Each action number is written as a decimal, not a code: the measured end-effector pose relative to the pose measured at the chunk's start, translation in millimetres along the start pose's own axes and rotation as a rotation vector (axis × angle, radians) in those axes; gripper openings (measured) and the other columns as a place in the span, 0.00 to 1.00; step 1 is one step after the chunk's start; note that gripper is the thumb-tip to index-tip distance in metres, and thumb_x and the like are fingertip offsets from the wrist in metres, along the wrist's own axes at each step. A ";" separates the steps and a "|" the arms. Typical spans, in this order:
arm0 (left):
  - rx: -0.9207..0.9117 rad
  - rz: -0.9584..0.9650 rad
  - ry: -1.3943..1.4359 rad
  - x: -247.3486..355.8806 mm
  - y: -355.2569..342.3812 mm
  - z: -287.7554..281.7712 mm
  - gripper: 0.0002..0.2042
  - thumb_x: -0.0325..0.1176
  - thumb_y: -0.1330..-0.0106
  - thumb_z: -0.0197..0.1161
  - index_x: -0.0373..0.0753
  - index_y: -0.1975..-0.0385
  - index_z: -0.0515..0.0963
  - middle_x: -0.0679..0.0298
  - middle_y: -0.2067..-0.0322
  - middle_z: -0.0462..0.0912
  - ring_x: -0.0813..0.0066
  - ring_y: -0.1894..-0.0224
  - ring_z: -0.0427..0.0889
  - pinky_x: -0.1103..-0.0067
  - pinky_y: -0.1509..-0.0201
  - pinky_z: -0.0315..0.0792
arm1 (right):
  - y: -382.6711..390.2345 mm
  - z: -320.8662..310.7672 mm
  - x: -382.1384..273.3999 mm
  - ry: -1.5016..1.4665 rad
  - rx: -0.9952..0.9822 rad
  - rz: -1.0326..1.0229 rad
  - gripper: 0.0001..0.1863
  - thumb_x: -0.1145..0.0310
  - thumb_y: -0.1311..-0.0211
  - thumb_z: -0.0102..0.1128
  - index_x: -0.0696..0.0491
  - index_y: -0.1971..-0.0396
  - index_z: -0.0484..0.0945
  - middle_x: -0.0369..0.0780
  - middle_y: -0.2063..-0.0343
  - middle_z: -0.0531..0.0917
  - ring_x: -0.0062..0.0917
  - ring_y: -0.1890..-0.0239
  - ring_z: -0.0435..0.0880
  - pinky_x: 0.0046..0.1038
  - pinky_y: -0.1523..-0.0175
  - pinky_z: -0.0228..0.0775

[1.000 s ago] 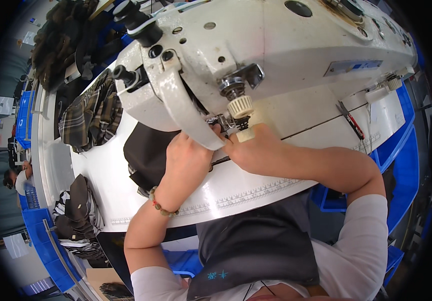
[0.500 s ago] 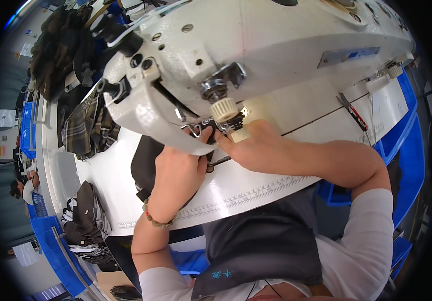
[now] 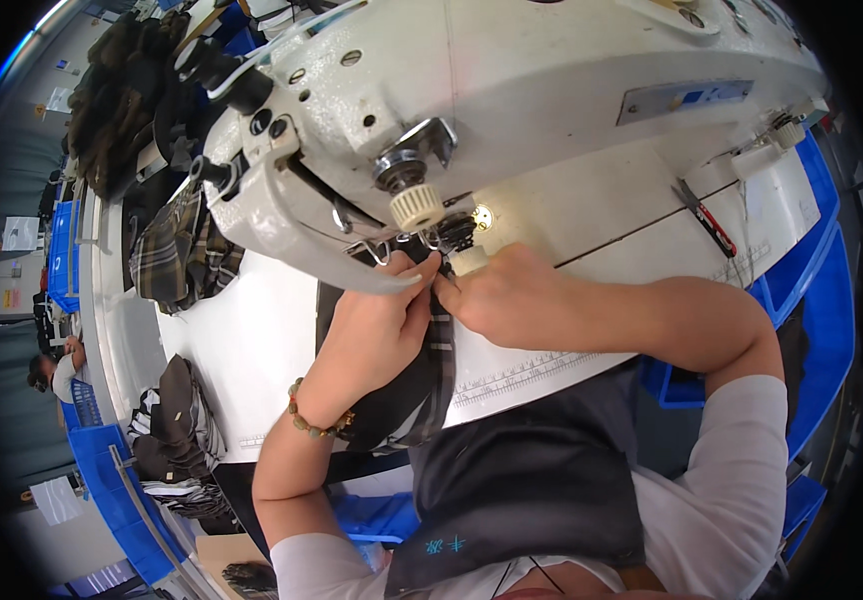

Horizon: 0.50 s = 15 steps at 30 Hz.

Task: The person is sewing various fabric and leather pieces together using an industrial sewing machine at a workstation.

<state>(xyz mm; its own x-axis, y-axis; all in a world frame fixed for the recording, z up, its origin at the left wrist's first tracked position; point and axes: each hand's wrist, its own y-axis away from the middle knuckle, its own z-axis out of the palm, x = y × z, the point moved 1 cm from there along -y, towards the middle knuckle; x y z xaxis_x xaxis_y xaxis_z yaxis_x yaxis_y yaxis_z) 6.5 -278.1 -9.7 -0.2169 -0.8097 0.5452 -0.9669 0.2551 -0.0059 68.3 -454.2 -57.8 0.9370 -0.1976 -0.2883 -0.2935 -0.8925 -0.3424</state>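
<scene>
A white sewing machine [image 3: 531, 90] reaches across the work surface above my hands. Under its needle area lies a dark cloth piece [image 3: 401, 405] with a plaid strip along its right side, and its lower end hangs toward my lap. My left hand [image 3: 379, 325] is closed, its thumb and forefinger pinching the cloth just in front of the presser foot. Right beside it, my right hand [image 3: 516, 300] has its fingers curled and bears on the cloth's edge, fingertips nearly touching the left ones. The machine's curved white guard partly covers the needle area.
Red-handled snips [image 3: 708, 222] lie on the machine bed at right. Plaid cloth [image 3: 186, 250] and a pile of dark cloth pieces [image 3: 179, 410] are at left. Blue bins [image 3: 819, 350] flank the right side. Another person [image 3: 59, 372] sits at the far left.
The dark cloth has shifted and turned, so its plaid strip now shows below my hands. My left hand's fingers have drawn together by the right fingertips. The view has moved slightly.
</scene>
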 end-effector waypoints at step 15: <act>0.039 -0.103 -0.352 24.7 18.5 -0.6 0.14 0.26 0.50 0.65 0.37 0.61 0.81 0.61 0.68 0.76 0.58 0.68 0.80 0.68 0.66 0.76 | -0.6 -5.9 -12.1 -0.006 0.037 -0.164 0.13 0.64 0.50 0.63 0.58 0.68 0.82 0.45 0.63 0.81 0.29 0.69 0.82 0.28 0.73 0.71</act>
<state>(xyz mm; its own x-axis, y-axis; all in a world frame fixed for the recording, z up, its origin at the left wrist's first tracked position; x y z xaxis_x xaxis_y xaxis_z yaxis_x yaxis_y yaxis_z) -16.7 -293.0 4.1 -0.1447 -0.9641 0.2225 -0.9890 0.1480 -0.0019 58.3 -453.7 -48.8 0.9718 -0.0477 -0.2310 -0.1434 -0.8972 -0.4178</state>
